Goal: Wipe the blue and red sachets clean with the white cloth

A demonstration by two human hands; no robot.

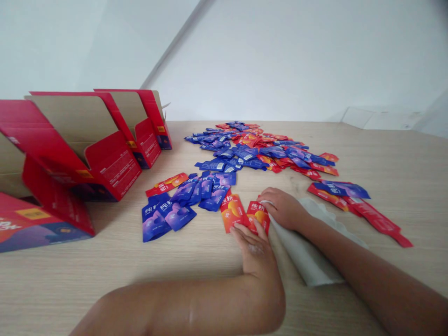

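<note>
My left hand (255, 245) lies with its fingers spread on the lower ends of two red pouches with orange fruit prints, a left pouch (231, 207) and a right pouch (256, 210). The fingers of my right hand (284, 208) are closed on a thin white wiping cloth (320, 261), at the upper right corner of the right pouch. Most of the cloth trails under my right forearm. Just left of the red pair, blue pouches (180, 217) overlap one another, flat on the wooden table (168, 284). Another red pouch (167, 184) lies behind them.
Several open red cartons (115, 163) with raised flaps stand along the left side. A big heap of blue and red pouches (245, 151) spreads across the back. Farther right lies a small group of pouches (341, 190) with a long red piece (380, 219). A white wall (297, 60) rises behind.
</note>
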